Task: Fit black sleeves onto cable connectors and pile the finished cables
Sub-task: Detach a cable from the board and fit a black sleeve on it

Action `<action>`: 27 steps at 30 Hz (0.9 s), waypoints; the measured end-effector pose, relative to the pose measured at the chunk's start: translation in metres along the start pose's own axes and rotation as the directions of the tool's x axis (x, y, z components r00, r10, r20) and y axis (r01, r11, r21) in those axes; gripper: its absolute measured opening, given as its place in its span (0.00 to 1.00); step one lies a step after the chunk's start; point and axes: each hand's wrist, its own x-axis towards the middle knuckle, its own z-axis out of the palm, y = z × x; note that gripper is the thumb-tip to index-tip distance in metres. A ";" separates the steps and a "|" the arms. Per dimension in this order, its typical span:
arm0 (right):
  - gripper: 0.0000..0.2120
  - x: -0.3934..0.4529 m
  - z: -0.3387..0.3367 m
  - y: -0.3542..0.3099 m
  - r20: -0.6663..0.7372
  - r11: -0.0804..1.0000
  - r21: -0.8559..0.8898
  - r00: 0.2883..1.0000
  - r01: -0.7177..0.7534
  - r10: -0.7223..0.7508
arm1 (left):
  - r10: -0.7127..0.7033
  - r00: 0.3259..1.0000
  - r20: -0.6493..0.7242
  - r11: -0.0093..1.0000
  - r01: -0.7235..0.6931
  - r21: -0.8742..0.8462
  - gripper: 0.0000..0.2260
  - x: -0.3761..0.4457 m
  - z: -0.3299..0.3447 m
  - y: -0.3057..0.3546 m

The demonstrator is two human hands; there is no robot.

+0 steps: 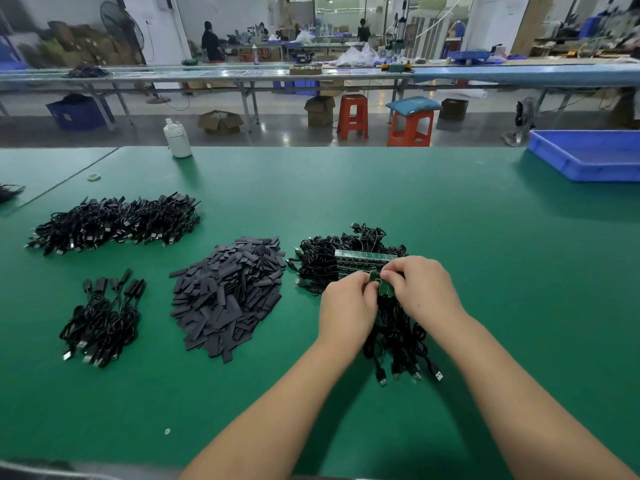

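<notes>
Pinching a small flat green circuit board (pixel 383 287) between both hands' fingers (pixel 393 276).

Factory assembly hall: long green workbench (pixel 450 237), conveyor line (pixel 311 72), plastic stools (pixel 352 116), seated workers (pixel 212 41).

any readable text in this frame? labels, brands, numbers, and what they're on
None can be read.
Green circuit board strip: pale markings, too small to read.
Small green board pinched between the left hand and right hand: no legible print.
White bottle: no label visible.
Blue bin: no marking visible.
Cardboard boxes on the floor: print, if any, is blurred.
</notes>
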 end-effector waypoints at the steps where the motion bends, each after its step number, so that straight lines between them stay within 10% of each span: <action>1: 0.08 0.002 -0.003 0.005 0.029 1.000 0.007 0.999 0.015 -0.015 | -0.017 1.000 0.003 1.000 0.017 -0.016 0.13 0.003 -0.004 -0.003; 11: 0.09 0.037 0.011 0.034 0.213 0.985 -0.087 0.969 0.149 -0.128 | -0.113 0.978 0.178 0.952 0.157 -0.263 0.09 0.013 -0.042 -0.036; 15: 0.19 0.035 0.030 0.032 0.073 0.947 -0.211 0.970 0.242 -0.231 | -0.049 0.984 0.174 0.977 0.084 -0.195 0.09 0.012 -0.038 -0.038; 19: 0.11 0.011 0.043 0.006 -0.225 0.945 0.164 0.944 0.282 -0.243 | -0.003 0.998 0.065 0.983 0.014 -0.185 0.12 0.013 -0.038 -0.038; 23: 0.14 -0.013 0.058 -0.021 0.277 0.720 0.688 0.950 -0.093 -0.142 | -0.099 0.990 0.095 0.889 0.131 -0.438 0.08 0.015 -0.041 -0.039; 27: 0.16 -0.024 0.079 -0.022 0.335 0.614 0.759 0.939 -0.217 -0.082 | -0.149 0.983 0.109 0.913 0.179 -0.366 0.03 0.013 -0.042 -0.056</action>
